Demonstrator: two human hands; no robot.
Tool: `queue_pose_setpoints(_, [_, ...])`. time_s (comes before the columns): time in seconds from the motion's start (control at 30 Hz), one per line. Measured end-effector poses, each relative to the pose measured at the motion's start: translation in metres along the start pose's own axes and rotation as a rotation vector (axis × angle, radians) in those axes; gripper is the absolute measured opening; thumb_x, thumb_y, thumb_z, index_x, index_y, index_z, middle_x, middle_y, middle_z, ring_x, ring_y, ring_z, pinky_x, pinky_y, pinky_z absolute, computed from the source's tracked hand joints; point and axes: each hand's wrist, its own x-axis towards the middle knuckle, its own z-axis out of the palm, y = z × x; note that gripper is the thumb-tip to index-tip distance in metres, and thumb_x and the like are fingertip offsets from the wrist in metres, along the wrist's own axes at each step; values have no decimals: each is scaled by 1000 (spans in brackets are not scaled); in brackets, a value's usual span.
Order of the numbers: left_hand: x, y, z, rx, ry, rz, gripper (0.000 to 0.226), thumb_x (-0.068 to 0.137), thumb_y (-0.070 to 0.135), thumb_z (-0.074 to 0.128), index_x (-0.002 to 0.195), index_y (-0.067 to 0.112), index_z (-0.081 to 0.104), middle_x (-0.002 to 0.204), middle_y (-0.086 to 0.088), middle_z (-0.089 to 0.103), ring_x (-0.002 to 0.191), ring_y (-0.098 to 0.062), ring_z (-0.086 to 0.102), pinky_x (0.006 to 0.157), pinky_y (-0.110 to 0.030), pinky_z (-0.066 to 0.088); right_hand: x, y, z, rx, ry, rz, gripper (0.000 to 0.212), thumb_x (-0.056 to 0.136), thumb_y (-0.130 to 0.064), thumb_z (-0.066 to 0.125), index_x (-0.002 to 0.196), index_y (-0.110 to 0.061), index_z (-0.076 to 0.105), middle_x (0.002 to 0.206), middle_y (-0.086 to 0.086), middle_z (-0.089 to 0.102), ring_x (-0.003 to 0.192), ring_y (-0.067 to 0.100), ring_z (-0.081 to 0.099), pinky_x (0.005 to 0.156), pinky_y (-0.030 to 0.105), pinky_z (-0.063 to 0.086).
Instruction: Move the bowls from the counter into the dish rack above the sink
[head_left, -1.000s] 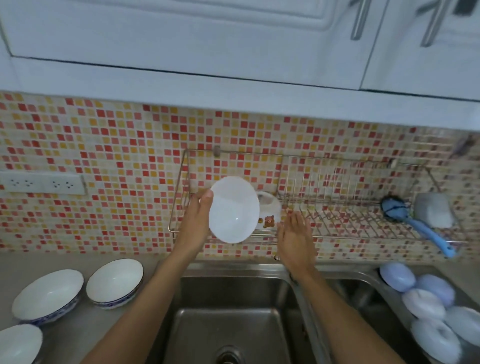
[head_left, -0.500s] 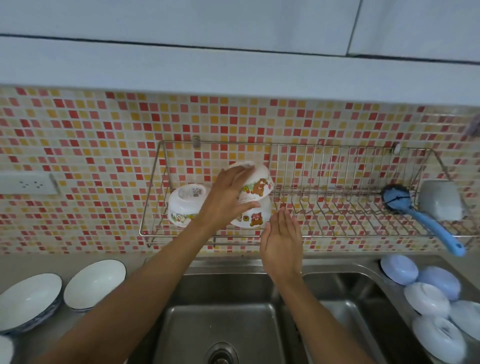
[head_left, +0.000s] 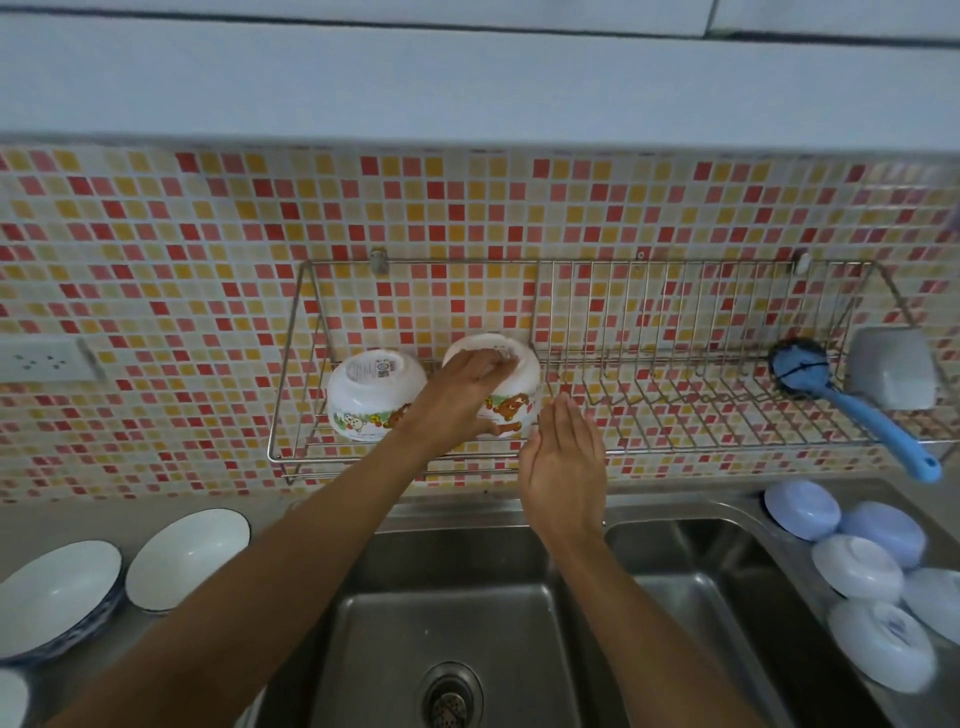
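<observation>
Two bowls (head_left: 376, 395) now sit in my rack (head_left: 675, 405); left hand (head_left: 457, 400) seemingly still clamps the second, right hand (head_left: 563, 467) open.

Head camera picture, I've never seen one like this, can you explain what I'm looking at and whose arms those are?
There is no machine here. The camera sits on a person's head, looking down at their own arms over a kitchen sink. The left hand grips an upturned cartoon bowl in the wire dish rack, beside another upturned bowl. The right hand is open and holds nothing. Two white bowls wait on the left counter. A blue brush lies in the rack, and pale bowls sit upside down at right.
</observation>
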Motion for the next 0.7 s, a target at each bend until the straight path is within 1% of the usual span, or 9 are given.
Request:
queue_pose_setpoints(0.13, [-1,0,0,-49,29,3,80,75,40,75,142,17,38,145,-7,43,133,-27,37,110,-40,33,1,-1,-1,12,17,6,53,100,-30,25,132,0,55,137,15,56,132,26,48,117,38,21])
queue_pose_setpoints(0.23, [-2,-1,3,-128,64,-62,76,81,49,66,144,19,36,151,-5,35,140,-23,27,115,-39,23,0,-2,1,18,6,14,51,99,-29,27,134,-1,53,139,15,54,134,25,45,118,36,17])
queue_pose_setpoints(0.3, [0,-6,7,-146,48,-108,74,82,52,62,144,19,36,154,-5,31,143,-23,22,118,-40,18,0,-1,3,17,-4,17,52,100,-29,25,135,-1,52,140,15,53,135,25,44,118,35,15])
queue_pose_setpoints(0.37, [0,-6,10,-168,15,-123,73,82,52,62,142,18,38,153,-6,33,143,-25,24,117,-44,21,0,-1,4,8,-11,14,53,100,-30,23,134,-1,53,139,15,54,134,25,45,118,35,16])
queue_pose_setpoints(0.43, [-4,-3,10,-250,3,-168,72,81,49,65,141,17,40,152,-6,33,142,-24,24,117,-43,22,-2,0,6,-3,-1,22,53,100,-30,24,132,-1,55,137,15,55,133,25,47,118,35,16])
queue_pose_setpoints(0.47, [-3,-1,9,-311,18,-221,73,80,47,68,141,17,41,153,-5,32,143,-22,24,117,-40,22,-2,2,6,-4,-4,25,53,100,-30,24,131,-1,55,137,15,56,133,25,47,118,36,16])
queue_pose_setpoints(0.53, [-47,-11,-8,-375,108,-379,76,79,46,69,142,16,37,155,-3,28,144,-20,21,116,-38,26,-26,-26,-7,6,-19,-61,52,101,-31,25,132,-3,55,138,13,55,135,24,45,119,36,13])
queue_pose_setpoints(0.63, [-53,-10,-11,-256,180,-392,67,89,43,57,144,14,31,156,-2,27,144,-20,20,108,-38,36,-19,-20,-6,30,-39,-47,56,102,-36,18,138,-8,51,144,12,49,140,25,37,121,39,13])
queue_pose_setpoints(0.7, [-60,5,-10,-199,231,-369,55,97,39,43,144,13,34,153,-5,34,141,-21,30,106,-37,39,-11,-10,-7,48,-21,-14,56,103,-39,15,142,-11,45,151,12,40,144,27,28,121,41,9])
